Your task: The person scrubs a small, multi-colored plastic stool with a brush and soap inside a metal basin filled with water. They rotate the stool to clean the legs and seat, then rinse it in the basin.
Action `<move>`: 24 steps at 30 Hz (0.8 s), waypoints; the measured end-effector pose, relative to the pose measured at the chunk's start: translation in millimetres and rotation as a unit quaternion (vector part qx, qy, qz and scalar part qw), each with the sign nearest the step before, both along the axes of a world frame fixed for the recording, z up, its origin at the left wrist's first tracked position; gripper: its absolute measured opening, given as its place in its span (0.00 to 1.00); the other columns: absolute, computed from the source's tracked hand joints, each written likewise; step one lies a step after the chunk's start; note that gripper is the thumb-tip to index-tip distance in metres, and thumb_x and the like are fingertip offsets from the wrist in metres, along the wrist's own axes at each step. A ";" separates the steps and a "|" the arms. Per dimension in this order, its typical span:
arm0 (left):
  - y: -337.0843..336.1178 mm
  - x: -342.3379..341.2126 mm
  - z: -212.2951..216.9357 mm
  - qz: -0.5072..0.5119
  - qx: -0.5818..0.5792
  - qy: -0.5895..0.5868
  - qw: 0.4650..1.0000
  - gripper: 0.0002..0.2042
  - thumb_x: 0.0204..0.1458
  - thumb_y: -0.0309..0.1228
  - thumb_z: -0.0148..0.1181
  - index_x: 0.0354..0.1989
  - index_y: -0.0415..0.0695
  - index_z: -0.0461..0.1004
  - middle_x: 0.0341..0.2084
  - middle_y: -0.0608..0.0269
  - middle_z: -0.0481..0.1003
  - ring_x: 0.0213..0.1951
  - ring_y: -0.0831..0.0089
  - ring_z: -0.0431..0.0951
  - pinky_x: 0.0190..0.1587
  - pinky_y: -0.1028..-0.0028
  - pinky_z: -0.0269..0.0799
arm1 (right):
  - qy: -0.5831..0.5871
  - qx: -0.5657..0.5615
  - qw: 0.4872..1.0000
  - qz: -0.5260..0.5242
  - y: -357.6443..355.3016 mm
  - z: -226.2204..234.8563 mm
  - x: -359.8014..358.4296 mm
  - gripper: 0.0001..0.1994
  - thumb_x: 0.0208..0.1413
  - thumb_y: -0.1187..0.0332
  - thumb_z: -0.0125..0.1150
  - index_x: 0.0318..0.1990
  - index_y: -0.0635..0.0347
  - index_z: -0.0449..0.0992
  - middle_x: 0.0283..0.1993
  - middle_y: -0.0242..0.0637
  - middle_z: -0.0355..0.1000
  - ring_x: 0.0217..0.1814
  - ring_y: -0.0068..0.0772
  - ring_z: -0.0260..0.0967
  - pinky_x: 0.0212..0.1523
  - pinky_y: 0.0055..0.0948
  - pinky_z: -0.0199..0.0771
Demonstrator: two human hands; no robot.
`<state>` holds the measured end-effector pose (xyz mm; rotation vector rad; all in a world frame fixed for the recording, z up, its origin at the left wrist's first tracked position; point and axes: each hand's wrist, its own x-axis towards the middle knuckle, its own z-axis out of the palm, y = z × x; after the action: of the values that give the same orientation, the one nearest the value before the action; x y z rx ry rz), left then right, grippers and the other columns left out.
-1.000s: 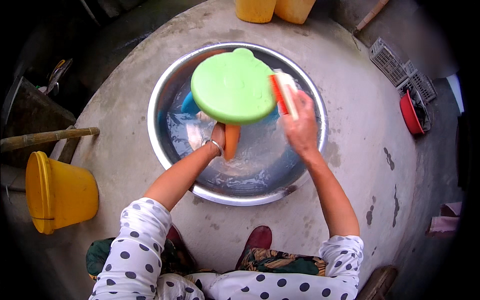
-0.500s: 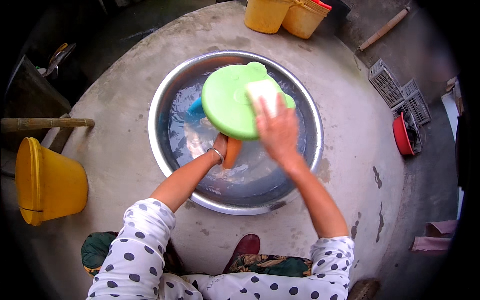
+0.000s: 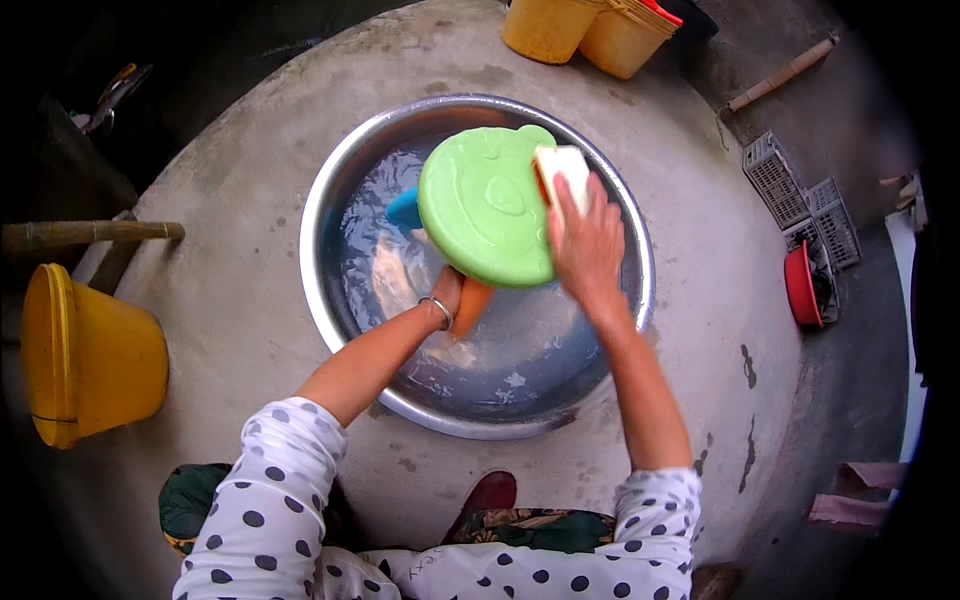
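A small plastic stool with a round light-green, bear-shaped seat is held tilted over a wide metal basin of water. Its orange leg and blue leg show below the seat. My left hand, with a bangle at the wrist, is closed on the stool by the orange leg; its fingers are partly hidden under the seat. In my right hand is a white-backed scrubbing brush with a reddish underside, at the seat's right edge. The seat's top looks wet.
A yellow bucket stands left of the basin, near a bamboo pole. More yellow buckets are at the back. Grey plastic baskets and a red basin lie at the right. Wet marks streak the concrete floor.
My right hand has moved the brush rightward, from on top of the seat to its right edge. My left hand keeps its hold on the stool.
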<state>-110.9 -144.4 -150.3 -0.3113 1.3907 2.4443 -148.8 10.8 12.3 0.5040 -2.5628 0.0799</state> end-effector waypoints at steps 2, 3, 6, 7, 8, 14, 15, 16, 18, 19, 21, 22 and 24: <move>1.6 -0.2 -3.5 -0.001 -0.058 0.083 0.995 0.18 0.58 0.42 0.36 0.43 0.40 0.66 0.28 0.55 0.72 0.26 0.66 0.72 0.29 0.69 0.69 | 0.022 0.011 0.999 0.044 -18.9 3.5 44.6 0.25 0.49 0.61 0.58 0.57 0.45 0.66 0.58 0.54 0.58 0.38 0.45 0.63 0.37 0.39 0.67; -4.4 -0.7 -16.7 0.007 -0.116 0.159 0.980 0.17 0.58 0.38 0.38 0.49 0.40 0.64 0.36 0.58 0.72 0.34 0.69 0.72 0.37 0.70 0.69 | -0.003 -0.015 0.996 0.086 -40.7 7.9 56.7 0.25 0.49 0.61 0.57 0.58 0.43 0.66 0.59 0.53 0.57 0.40 0.44 0.63 0.40 0.38 0.67; -6.1 0.6 -40.9 0.037 -0.212 0.231 0.949 0.17 0.58 0.32 0.42 0.54 0.39 0.62 0.45 0.61 0.71 0.43 0.72 0.72 0.45 0.72 0.70 | -0.034 -0.036 0.985 0.165 -86.1 12.6 42.3 0.23 0.51 0.59 0.56 0.57 0.41 0.67 0.59 0.50 0.57 0.41 0.44 0.63 0.40 0.38 0.67; -6.0 -2.0 -40.2 0.051 -0.229 0.235 0.943 0.17 0.58 0.31 0.42 0.54 0.40 0.63 0.45 0.60 0.71 0.43 0.72 0.72 0.46 0.72 0.69 | -0.018 -0.023 0.988 0.150 -88.8 12.0 20.7 0.23 0.51 0.59 0.55 0.57 0.41 0.67 0.59 0.50 0.58 0.42 0.45 0.64 0.40 0.39 0.67; -4.7 -4.5 -29.5 0.002 -0.147 0.135 0.980 0.16 0.58 0.33 0.41 0.50 0.39 0.64 0.40 0.59 0.71 0.39 0.71 0.72 0.41 0.71 0.70 | 0.000 -0.007 0.991 0.131 -87.4 5.9 -5.5 0.22 0.52 0.58 0.54 0.57 0.41 0.67 0.59 0.50 0.58 0.42 0.45 0.64 0.40 0.40 0.67; -12.0 1.3 -19.0 -0.027 -0.075 0.060 0.995 0.21 0.56 0.46 0.36 0.38 0.40 0.67 0.18 0.53 0.70 0.17 0.65 0.70 0.20 0.70 0.67 | 0.012 -0.017 1.000 -0.003 -4.3 -2.2 -52.7 0.21 0.52 0.59 0.53 0.55 0.45 0.67 0.58 0.51 0.59 0.41 0.49 0.64 0.39 0.44 0.65; -10.0 0.0 -22.1 -0.022 -0.075 0.072 0.994 0.21 0.56 0.47 0.36 0.38 0.40 0.67 0.18 0.52 0.70 0.18 0.65 0.70 0.20 0.70 0.67 | 0.032 -0.010 0.999 -0.011 8.9 -3.6 -30.4 0.21 0.52 0.59 0.54 0.55 0.45 0.67 0.57 0.51 0.59 0.40 0.48 0.64 0.39 0.43 0.65; -6.7 -1.1 -25.3 -0.018 -0.076 0.083 0.994 0.21 0.56 0.47 0.37 0.38 0.41 0.68 0.19 0.52 0.70 0.18 0.65 0.70 0.21 0.70 0.67 | 0.029 0.011 0.999 -0.020 12.1 -3.1 -6.6 0.22 0.51 0.59 0.54 0.56 0.45 0.67 0.57 0.51 0.59 0.40 0.47 0.64 0.39 0.43 0.65; 1.8 0.2 -16.1 -0.014 -0.067 0.104 0.992 0.20 0.56 0.46 0.39 0.41 0.41 0.67 0.24 0.53 0.70 0.23 0.66 0.71 0.25 0.71 0.68 | 0.027 0.021 0.999 0.008 1.3 4.3 39.3 0.24 0.49 0.60 0.56 0.56 0.46 0.66 0.57 0.52 0.60 0.39 0.46 0.63 0.38 0.42 0.64; 1.7 0.5 -19.4 -0.007 -0.079 0.129 0.988 0.18 0.57 0.44 0.40 0.44 0.41 0.66 0.29 0.54 0.70 0.27 0.67 0.71 0.29 0.71 0.68 | 0.028 0.006 0.998 0.049 -18.9 6.2 55.1 0.25 0.48 0.61 0.57 0.57 0.47 0.66 0.56 0.52 0.60 0.38 0.45 0.63 0.37 0.41 0.64; -6.3 -0.9 -45.2 0.005 -0.151 0.199 0.968 0.17 0.57 0.39 0.42 0.50 0.41 0.63 0.39 0.57 0.70 0.36 0.70 0.71 0.37 0.71 0.70 | -0.006 -0.037 0.988 0.151 -64.0 13.2 62.5 0.24 0.48 0.61 0.58 0.56 0.48 0.67 0.56 0.53 0.60 0.38 0.45 0.62 0.37 0.40 0.64; -7.3 -0.7 -48.7 0.004 -0.181 0.213 0.960 0.17 0.57 0.39 0.42 0.50 0.42 0.62 0.39 0.58 0.69 0.37 0.70 0.71 0.37 0.71 0.70 | -0.003 -0.043 0.985 0.166 -78.2 10.3 51.0 0.23 0.48 0.60 0.57 0.54 0.48 0.68 0.56 0.53 0.61 0.38 0.45 0.63 0.37 0.40 0.64; 1.5 0.7 -23.5 0.002 -0.113 0.130 0.985 0.17 0.56 0.43 0.42 0.44 0.42 0.65 0.30 0.55 0.71 0.28 0.66 0.72 0.29 0.70 0.69 | 0.014 -0.031 0.987 0.159 -92.5 11.3 10.2 0.21 0.49 0.59 0.56 0.54 0.46 0.69 0.55 0.51 0.61 0.39 0.45 0.64 0.37 0.40 0.65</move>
<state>-110.2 -142.9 -173.8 -0.0444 1.7822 2.4003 -138.6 -81.7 23.6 0.8794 -2.4226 0.2616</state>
